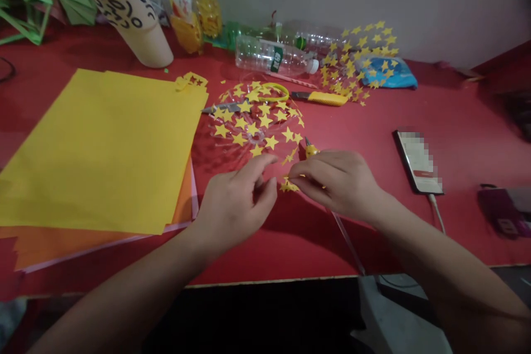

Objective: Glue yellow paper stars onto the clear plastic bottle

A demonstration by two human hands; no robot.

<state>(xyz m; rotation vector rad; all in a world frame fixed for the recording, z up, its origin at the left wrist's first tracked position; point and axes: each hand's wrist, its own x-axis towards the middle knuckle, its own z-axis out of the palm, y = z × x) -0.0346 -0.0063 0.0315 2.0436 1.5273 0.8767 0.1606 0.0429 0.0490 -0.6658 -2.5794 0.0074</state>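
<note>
"Head camera first: how do the hands stand?"

"Left hand (234, 202) loosely curved, thumb and forefinger apart. Right hand (344, 180) with thumb and fingertip pressed together; whether anything sits between them, I can't tell."

"What lies nearest?"

"A little heap of small yellow paper stars (289, 185), right at the right hand's fingertips, above the red worktop (290, 254). Just beyond both hands sits a clear, splayed plastic piece dotted with yellow stars (253, 129)."

"And to the sides?"

"Large yellow paper sheets (103, 149) left of the left hand; a black-edged phone (418, 161) right of the right."
</note>
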